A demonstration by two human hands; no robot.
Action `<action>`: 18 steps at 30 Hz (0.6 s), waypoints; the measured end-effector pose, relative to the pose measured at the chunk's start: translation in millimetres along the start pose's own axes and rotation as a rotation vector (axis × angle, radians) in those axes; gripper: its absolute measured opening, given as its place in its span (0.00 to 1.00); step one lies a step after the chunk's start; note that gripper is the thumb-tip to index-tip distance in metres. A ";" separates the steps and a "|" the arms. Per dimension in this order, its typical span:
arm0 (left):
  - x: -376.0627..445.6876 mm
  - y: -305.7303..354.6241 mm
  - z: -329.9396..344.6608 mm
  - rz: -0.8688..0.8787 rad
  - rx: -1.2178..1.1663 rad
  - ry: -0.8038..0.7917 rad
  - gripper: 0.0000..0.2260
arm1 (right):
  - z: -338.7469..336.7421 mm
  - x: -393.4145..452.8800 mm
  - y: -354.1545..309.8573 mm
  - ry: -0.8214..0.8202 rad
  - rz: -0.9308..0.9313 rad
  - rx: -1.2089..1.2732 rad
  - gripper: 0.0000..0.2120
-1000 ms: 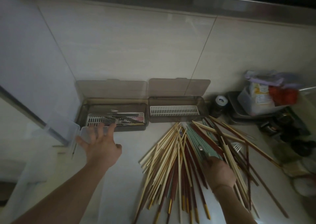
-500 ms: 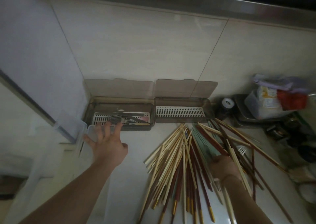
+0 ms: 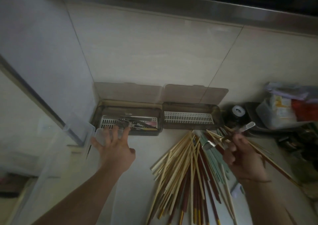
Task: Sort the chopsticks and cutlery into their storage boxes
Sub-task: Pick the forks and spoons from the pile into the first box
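The right hand (image 3: 240, 157) pinches a small metal fork (image 3: 228, 137) lifted from the fanned wooden chopsticks (image 3: 185, 164), probably to carry it toward ten o'clock, into the smoky plastic cutlery box (image 3: 127, 119). The left hand (image 3: 115, 149), fingers spread wide, rests near that box.

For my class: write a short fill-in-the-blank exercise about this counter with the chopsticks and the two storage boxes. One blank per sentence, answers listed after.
1. The cutlery already sorted lies in the ____ box of the two.
2. The right box holds ____ on its white grid.
3. The lids of both boxes stand ____.
4. The fork is held by the ____ hand, while the left hand is spread open.

Answers: left; nothing; open; right
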State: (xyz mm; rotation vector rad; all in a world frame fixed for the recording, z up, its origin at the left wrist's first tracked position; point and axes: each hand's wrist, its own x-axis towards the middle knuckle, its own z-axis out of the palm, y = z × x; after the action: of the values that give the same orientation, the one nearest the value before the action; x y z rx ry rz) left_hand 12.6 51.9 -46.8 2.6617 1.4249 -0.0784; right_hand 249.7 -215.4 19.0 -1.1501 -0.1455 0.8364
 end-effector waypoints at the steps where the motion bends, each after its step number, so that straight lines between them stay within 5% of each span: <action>1: -0.6 0.6 -0.9 0.001 -0.005 -0.001 0.36 | 10.5 3.4 3.3 -0.036 -0.010 0.041 0.08; 3: -1.4 1.4 -2.7 0.003 -0.015 -0.005 0.36 | 42.4 7.1 6.3 -0.065 0.020 -0.020 0.14; 6: -2.5 1.1 -6.3 -0.003 -0.016 -0.018 0.35 | 88.5 13.0 9.6 -0.159 0.010 -0.526 0.24; 10: -3.1 -0.1 -8.9 0.011 -0.023 -0.014 0.35 | 129.2 21.8 21.9 -0.211 -0.078 -0.985 0.08; 13: -2.4 -0.6 -11.5 0.015 -0.026 -0.027 0.35 | 147.4 49.3 33.3 -0.169 -0.059 -0.994 0.13; 18: -4.2 -2.1 -11.8 0.020 -0.048 -0.018 0.35 | 175.0 112.6 58.2 -0.234 -0.263 -1.410 0.16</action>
State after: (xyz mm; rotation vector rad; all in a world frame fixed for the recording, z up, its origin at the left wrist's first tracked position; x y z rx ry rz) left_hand 8.4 51.2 -34.8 2.6298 1.3766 -0.0659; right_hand 210.1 -3.1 11.5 -2.2490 -1.1934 0.5660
